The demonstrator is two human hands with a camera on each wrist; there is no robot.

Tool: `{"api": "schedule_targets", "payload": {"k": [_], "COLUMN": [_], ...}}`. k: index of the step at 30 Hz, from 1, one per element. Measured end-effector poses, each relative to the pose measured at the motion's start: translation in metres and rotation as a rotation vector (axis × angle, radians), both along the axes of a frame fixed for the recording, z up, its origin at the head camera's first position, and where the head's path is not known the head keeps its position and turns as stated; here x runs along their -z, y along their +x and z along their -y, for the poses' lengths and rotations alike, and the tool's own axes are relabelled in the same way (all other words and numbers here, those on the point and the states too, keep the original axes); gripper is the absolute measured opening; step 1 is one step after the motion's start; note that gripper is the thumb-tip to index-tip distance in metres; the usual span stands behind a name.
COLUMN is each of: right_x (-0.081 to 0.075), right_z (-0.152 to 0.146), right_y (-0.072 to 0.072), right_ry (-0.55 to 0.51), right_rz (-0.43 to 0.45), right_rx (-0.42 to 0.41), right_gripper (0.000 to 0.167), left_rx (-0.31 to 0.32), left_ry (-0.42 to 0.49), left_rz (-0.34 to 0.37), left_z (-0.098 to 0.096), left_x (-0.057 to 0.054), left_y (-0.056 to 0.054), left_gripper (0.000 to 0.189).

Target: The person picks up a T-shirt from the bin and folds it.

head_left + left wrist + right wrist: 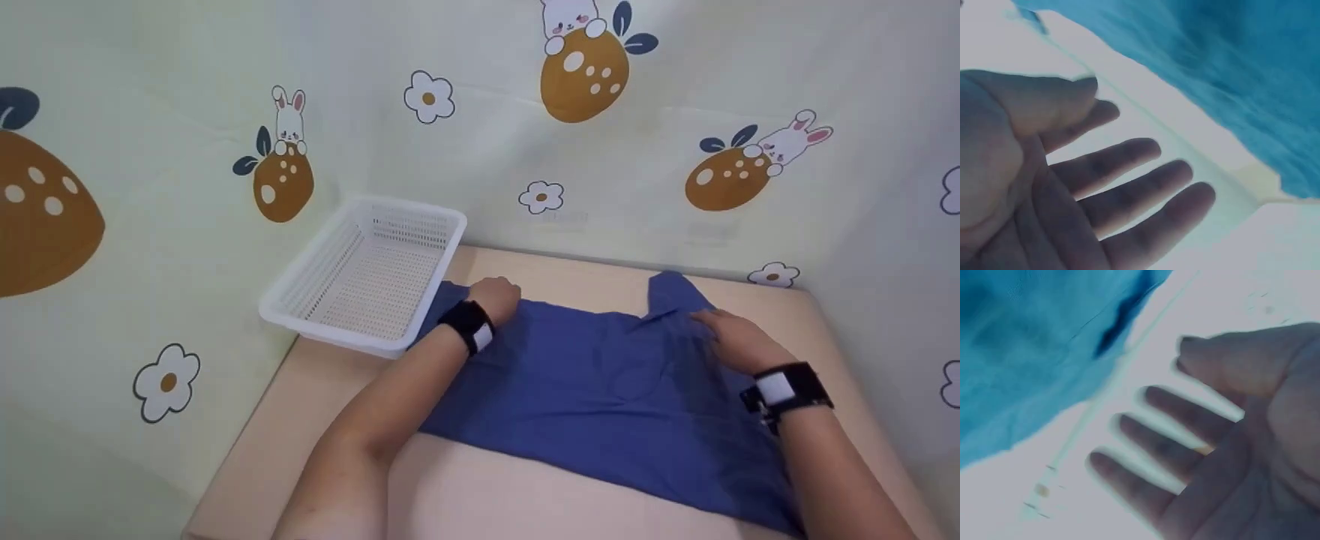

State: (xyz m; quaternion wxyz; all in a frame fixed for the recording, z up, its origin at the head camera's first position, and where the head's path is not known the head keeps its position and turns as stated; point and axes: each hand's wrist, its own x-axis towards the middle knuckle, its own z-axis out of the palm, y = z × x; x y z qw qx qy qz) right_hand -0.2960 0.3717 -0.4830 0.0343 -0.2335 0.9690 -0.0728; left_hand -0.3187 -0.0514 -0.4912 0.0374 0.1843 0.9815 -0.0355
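A blue garment (570, 375), shirt-like with a narrow sleeve-like part (671, 292) at its far right, lies spread and lightly wrinkled on the table. Over its far left edge is my left hand (496, 298), beside the basket; the left wrist view shows its fingers (1145, 197) loosely extended, the thumb near the index finger and no cloth between them. My right hand (746, 341) is at the garment's far right part, by the sleeve-like piece. In the right wrist view its fingers (1157, 439) are spread and relaxed, with the blue cloth beyond the fingertips.
A white plastic basket (300, 325) with perforated walls stands at the table's back left, and its right side borders the garment. The pale table (465, 487) meets a curtain-like wall covering (480, 150) printed with rabbits and flowers. Dark straps circle both wrists.
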Motion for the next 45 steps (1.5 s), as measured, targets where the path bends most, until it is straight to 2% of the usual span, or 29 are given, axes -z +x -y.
{"api": "schedule_targets", "payload": {"k": [3, 5, 6, 8, 11, 13, 16, 19, 22, 24, 26, 28, 31, 33, 37, 41, 45], "right_x": [0.025, 0.043, 0.05, 0.061, 0.069, 0.071, 0.071, 0.068, 0.059, 0.053, 0.049, 0.049, 0.057, 0.066, 0.075, 0.071, 0.063], "right_z": [0.001, 0.002, 0.001, -0.001, -0.004, -0.007, -0.008, -0.01, -0.014, -0.016, -0.017, -0.018, -0.019, -0.022, -0.023, -0.017, -0.014], "right_y": [-0.032, -0.043, -0.045, -0.046, -0.04, -0.037, -0.035, -0.038, -0.041, -0.042, -0.043, -0.042, -0.043, -0.045, -0.049, -0.049, -0.042], "right_ry": [-0.048, -0.054, -0.051, -0.051, -0.056, -0.066, -0.068, -0.053, -0.047, -0.039, -0.043, -0.042, -0.108, -0.172, -0.303, -0.327, -0.318], "right_rz": [0.104, 0.155, 0.151, 0.111, -0.015, -0.067, -0.072, -0.031, 0.04, 0.089, 0.095, 0.062, -0.037, -0.074, -0.101, -0.155, -0.223], "right_rx": [0.014, 0.051, 0.073, 0.129, 0.237, 0.304, 0.354, 0.328, 0.309, 0.321, 0.363, 0.386, 0.352, 0.294, 0.206, 0.188, 0.241], "right_gripper": [0.053, 0.054, 0.053, 0.05, 0.046, 0.044, 0.049, 0.063, 0.075, 0.072, 0.059, 0.036, 0.012, 0.013, 0.029, 0.026, 0.018], "left_rx": [-0.119, -0.206, -0.237, -0.274, -0.286, -0.291, -0.301, -0.279, -0.203, -0.148, -0.101, -0.084, -0.08, -0.066, -0.007, 0.032, 0.044], "left_ry": [-0.024, -0.042, -0.046, -0.041, -0.03, -0.025, -0.034, -0.017, -0.005, 0.003, 0.004, 0.008, 0.016, 0.026, 0.036, 0.037, 0.057], "left_rz": [0.043, 0.074, 0.085, 0.093, 0.094, 0.083, 0.046, -0.008, -0.063, -0.088, -0.107, -0.115, -0.116, -0.119, -0.149, -0.182, -0.199], "left_z": [0.004, 0.01, 0.013, 0.019, 0.021, 0.019, 0.015, 0.013, 0.012, 0.013, 0.015, 0.017, 0.019, 0.02, 0.022, 0.025, 0.029], "left_x": [0.013, 0.023, 0.029, 0.039, 0.044, 0.041, 0.033, 0.028, 0.03, 0.035, 0.039, 0.041, 0.04, 0.037, 0.03, 0.025, 0.016], "left_y": [-0.024, -0.034, -0.039, -0.044, -0.044, -0.043, -0.042, -0.041, -0.04, -0.039, -0.039, -0.039, -0.039, -0.039, -0.039, -0.036, -0.026], "left_gripper": [0.031, 0.033, 0.033, 0.032, 0.031, 0.032, 0.033, 0.034, 0.032, 0.029, 0.026, 0.023, 0.021, 0.02, 0.021, 0.023, 0.022]}}
